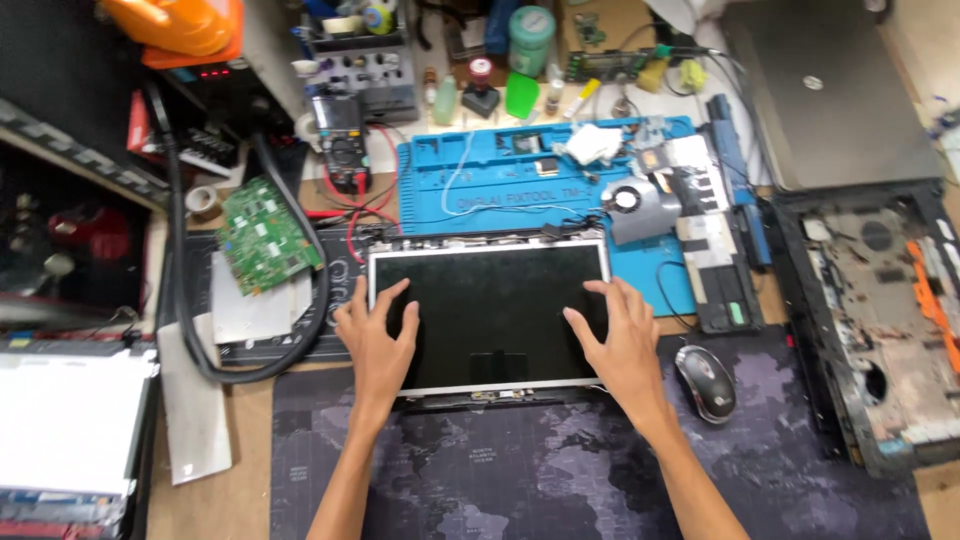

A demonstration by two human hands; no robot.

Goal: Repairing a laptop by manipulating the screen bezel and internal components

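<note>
At the far left a stack of flat panels point(65, 430) lay on the bench edge, and a green circuit board point(265, 235) rested tilted on a grey sheet beside a thick black hose. The left hand point(375, 335) lay flat with fingers spread on the left part of the dark laptop screen panel point(490, 300), which sat in the middle of the bench, its far edge touching the blue repair mat point(480, 190) and its near edge on the dark desk mat. The right hand point(615, 335) was also open and spread, pressing on the right part of the glass. The risk appeared to be pressure: both palms leaned on a bare panel over an uneven support, so it could crack or slide. Thin wires by the far edge could be pinched. The blue mat's shallow compartments held a white cloth, a small fan point(628, 198) and loose parts. A mouse point(706, 382) lay near the right wrist, and the open laptop base point(880, 320), at the far right, showed mostly empty bays.
</note>
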